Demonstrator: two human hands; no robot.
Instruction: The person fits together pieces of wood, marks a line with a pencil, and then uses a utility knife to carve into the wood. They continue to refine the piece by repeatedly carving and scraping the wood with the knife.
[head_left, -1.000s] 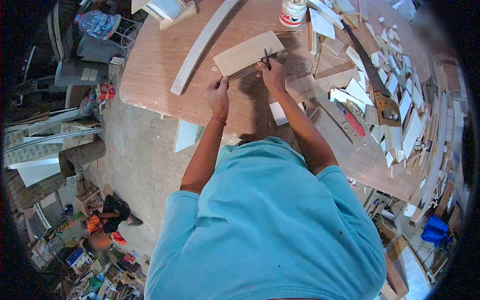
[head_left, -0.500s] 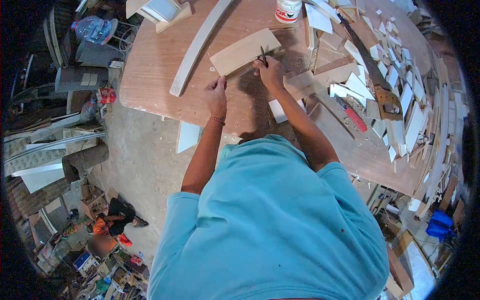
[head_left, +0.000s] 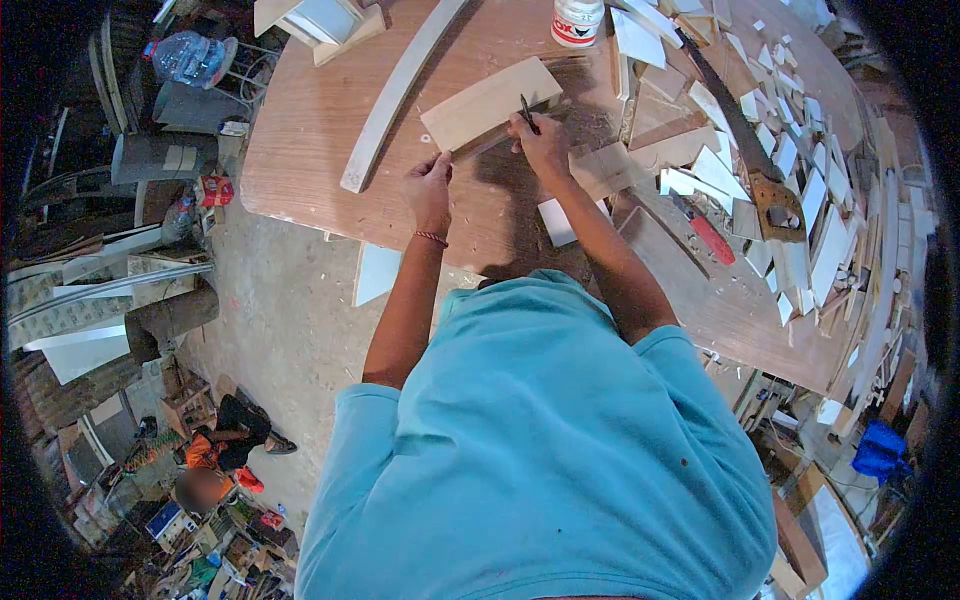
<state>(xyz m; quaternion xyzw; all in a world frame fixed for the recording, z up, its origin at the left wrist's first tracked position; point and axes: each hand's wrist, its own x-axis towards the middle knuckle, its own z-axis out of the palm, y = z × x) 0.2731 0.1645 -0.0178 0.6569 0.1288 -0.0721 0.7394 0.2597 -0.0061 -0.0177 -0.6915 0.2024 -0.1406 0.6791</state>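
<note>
A light rectangular wooden block (head_left: pixel 490 100) lies at a slant on the brown tabletop (head_left: pixel 310 130). My left hand (head_left: pixel 431 188) is closed at the block's near left corner, fingertips pinched together; what they hold, if anything, is too small to tell. My right hand (head_left: pixel 541 140) grips a thin dark pen-like tool (head_left: pixel 527 108), its upper part over the block's right end. Left of the block lies a long curved pale wooden strip (head_left: pixel 400 95).
A white jar (head_left: pixel 576 22) stands behind the block. To the right are a handsaw (head_left: pixel 775 205), a red-handled tool (head_left: pixel 710 238) and many white and wooden offcuts (head_left: pixel 715 172). A person in orange (head_left: pixel 205 455) sits at lower left on the floor.
My left hand has shifted very slightly, its fingers a little changed in pose. The dark tool in my right hand has tilted slightly. The block has barely moved.
</note>
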